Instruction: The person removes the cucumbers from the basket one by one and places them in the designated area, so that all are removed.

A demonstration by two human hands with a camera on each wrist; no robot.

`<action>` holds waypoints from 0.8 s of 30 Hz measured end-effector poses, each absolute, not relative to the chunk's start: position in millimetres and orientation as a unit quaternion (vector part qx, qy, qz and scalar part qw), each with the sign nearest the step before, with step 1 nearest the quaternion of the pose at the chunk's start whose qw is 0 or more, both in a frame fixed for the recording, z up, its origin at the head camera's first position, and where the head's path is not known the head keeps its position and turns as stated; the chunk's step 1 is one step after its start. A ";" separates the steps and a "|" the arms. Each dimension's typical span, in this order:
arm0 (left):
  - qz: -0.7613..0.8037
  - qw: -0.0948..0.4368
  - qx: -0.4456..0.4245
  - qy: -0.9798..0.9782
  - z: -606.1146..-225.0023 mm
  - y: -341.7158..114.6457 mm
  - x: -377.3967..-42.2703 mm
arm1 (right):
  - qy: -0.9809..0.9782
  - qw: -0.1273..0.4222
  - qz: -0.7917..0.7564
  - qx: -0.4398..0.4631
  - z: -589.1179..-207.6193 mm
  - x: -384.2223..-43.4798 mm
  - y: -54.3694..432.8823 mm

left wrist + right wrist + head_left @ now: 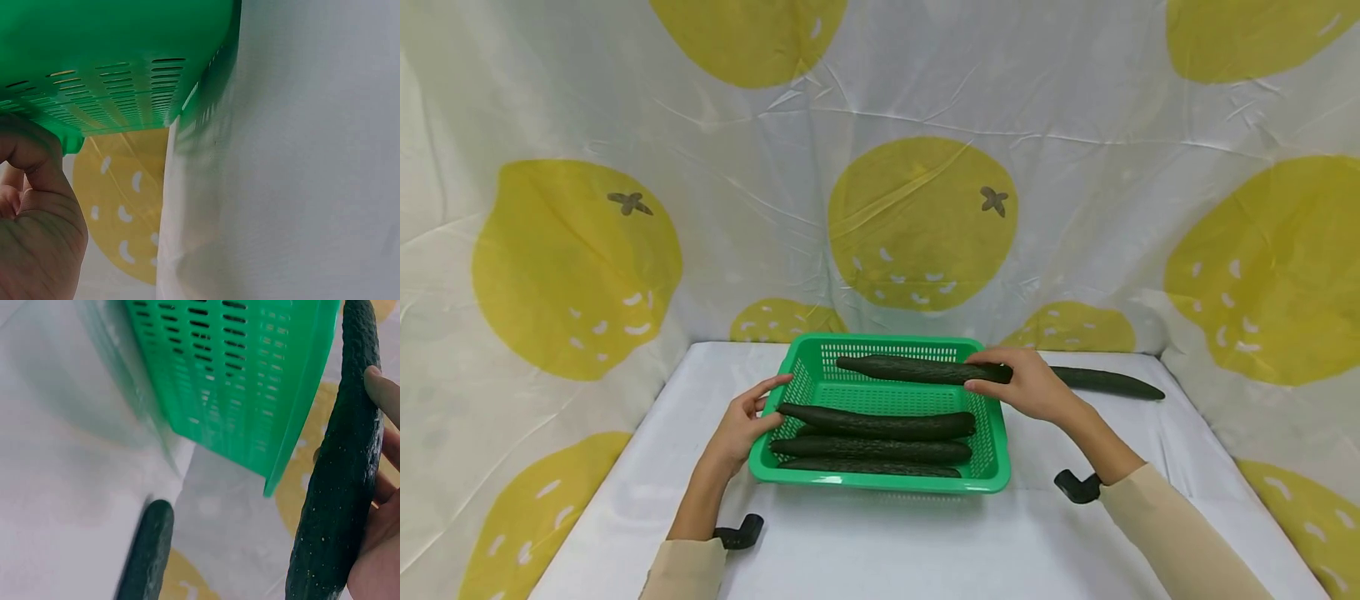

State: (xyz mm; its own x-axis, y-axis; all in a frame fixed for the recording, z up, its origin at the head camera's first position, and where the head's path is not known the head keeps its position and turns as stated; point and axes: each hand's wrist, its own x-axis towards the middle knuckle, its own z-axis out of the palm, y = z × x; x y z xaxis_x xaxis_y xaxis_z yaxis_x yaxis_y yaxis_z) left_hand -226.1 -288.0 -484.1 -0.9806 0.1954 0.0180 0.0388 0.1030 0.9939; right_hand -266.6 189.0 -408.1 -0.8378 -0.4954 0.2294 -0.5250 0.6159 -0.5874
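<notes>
My right hand (1033,385) grips a long dark green cucumber (910,369) between thumb and fingers, above the back right of a green plastic basket (880,481). In the right wrist view that cucumber (334,469) runs up past the basket's outer wall. My left hand (741,429) holds the basket's left rim, its thumb and a finger over the edge. Several cucumbers (872,450) lie side by side in the front half of the basket. Another cucumber (1108,382) rests on the table to the right, partly hidden behind my right hand.
A white cloth covers the table (880,550). Behind it hangs a pale curtain with large yellow lemons (925,225). A black wrist mount (1077,486) sits at the right wrist, and another mount (741,532) at the left.
</notes>
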 end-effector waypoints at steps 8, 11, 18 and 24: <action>0.679 0.064 0.088 0.726 -481.7 -286.6 -225.9 | -0.907 0.041 0.322 0.269 -406.9 -264.3 221.7; 0.676 0.064 0.091 0.729 -482.4 -287.5 -225.7 | -0.911 0.049 0.313 0.262 -407.7 -264.4 234.2; 0.671 0.058 0.087 0.734 -483.7 -288.3 -225.8 | -0.922 0.059 0.295 0.243 -413.1 -263.9 261.1; 0.673 0.060 0.083 0.733 -483.6 -287.7 -226.6 | -0.930 0.069 0.287 0.221 -422.8 -260.8 283.2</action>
